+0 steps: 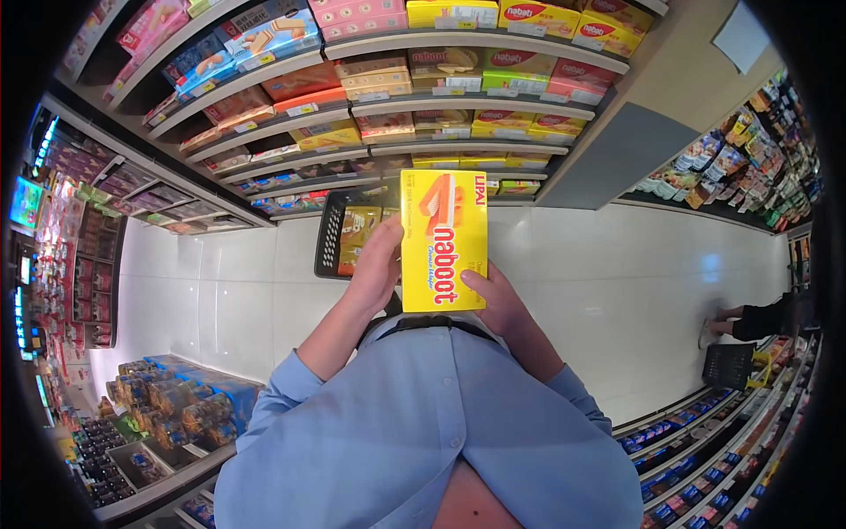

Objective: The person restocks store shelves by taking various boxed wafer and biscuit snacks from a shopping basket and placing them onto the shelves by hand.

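Observation:
A yellow box of wafers (445, 198), printed "naboot" and "LIPAI" in red with a picture of wafers, is held up in front of my body, its long side running away from me. My left hand (379, 260) grips its left edge, with the fingers hidden behind the box. On the lower right edge, my right hand (496, 300) has its thumb on the front face and its other fingers out of sight behind. Below the box, a black shopping basket (330, 234) stands on the floor, partly covered, with yellow packages (359, 227) inside.
Shelves (458, 106) ahead carry many boxed wafers and biscuits. A pillar (599, 150) stands to their right, with hanging snack bags (731, 163) beyond. At far right are a person's legs (736, 324) and another black basket (728, 365). Stacked packages (172, 406) sit at lower left.

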Action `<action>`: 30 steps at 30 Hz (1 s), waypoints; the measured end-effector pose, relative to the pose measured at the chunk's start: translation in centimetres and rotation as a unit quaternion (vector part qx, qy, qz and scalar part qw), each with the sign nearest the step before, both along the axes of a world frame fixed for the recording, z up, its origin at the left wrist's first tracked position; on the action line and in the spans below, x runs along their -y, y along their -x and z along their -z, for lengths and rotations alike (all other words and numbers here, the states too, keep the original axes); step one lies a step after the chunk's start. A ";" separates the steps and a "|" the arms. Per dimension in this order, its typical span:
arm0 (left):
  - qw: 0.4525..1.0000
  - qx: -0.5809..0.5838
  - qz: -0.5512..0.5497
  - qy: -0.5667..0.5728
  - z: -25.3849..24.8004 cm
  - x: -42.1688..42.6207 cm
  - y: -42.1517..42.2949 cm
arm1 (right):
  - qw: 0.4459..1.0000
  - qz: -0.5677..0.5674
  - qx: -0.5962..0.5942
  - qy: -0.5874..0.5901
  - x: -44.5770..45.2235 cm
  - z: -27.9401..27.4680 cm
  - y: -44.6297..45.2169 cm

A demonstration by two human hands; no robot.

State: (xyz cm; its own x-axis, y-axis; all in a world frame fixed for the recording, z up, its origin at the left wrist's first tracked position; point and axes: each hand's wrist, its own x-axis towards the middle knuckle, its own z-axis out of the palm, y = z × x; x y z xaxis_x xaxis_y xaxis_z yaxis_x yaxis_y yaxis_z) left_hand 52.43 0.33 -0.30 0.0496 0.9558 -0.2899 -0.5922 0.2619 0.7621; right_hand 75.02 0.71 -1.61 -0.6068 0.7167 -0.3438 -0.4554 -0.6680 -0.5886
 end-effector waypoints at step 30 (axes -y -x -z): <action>0.989 -0.071 0.129 0.004 -0.3 -1.0 1.9 | 0.961 0.053 0.095 -0.256 -3.8 -2.4 0.5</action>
